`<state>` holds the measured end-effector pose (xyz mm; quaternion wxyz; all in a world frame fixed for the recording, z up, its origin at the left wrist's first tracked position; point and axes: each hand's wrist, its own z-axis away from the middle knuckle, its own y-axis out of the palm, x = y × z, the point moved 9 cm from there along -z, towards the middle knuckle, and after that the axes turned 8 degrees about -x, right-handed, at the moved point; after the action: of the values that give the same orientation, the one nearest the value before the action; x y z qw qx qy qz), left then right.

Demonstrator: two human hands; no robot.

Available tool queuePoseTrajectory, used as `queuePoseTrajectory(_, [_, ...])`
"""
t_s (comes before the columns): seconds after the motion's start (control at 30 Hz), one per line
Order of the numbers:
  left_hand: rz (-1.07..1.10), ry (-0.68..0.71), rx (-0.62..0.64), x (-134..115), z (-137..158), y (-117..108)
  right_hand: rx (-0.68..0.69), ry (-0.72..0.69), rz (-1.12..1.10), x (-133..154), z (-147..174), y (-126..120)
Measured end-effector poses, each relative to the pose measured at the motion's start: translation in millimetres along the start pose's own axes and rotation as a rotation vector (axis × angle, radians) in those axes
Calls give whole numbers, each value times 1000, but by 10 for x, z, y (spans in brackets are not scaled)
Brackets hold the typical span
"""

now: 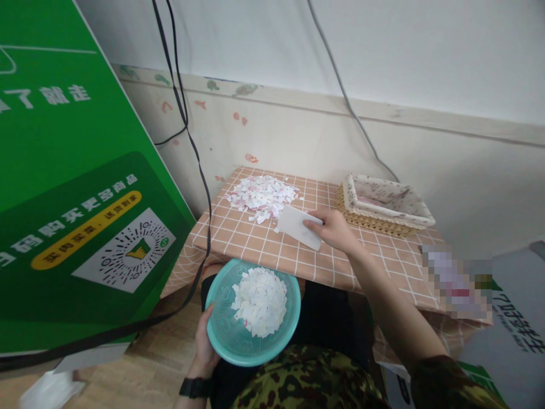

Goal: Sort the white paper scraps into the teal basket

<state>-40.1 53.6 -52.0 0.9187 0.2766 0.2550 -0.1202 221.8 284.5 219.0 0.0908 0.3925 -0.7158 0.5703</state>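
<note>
My left hand [205, 339] grips the left rim of a round teal plastic basket [221, 343], held at my lap below the table edge. White paper scraps [260, 301] are heaped inside it. Over the table, my right hand [330, 227] is closed on a flat white card [298, 227], thumb on top and fingers beneath. The card's far left end meets the near edge of a second pile of torn paper [264, 194], white with some pink bits. Whether the card touches the tabletop along its whole length I cannot tell.
A checked brown cloth covers the table [366, 267]. A lined wicker basket [383, 210] stands at the back right. On the left a green printed board [85, 187] leans close, with a black strap [204, 187] hanging before it. A grey cable [340, 85] runs down the wall.
</note>
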Motion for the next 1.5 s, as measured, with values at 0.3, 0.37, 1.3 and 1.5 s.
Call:
queuePoseTrajectory(0.3, [-4, 1, 7, -14, 50, 28, -35, -38, 68, 60, -59, 48])
queuePoseTrajectory(0.37, [-7, -9, 5, -8, 55, 26, -37, -46, 87, 72, -84, 73])
queuePoseTrajectory(1.3, [21, -11, 27, 48, -82, -52, -58, -173, 53, 265, 136, 105])
queuePoseTrajectory(1.5, [7, 18, 37, 24, -73, -51, -108, -169, 199, 348, -62, 279])
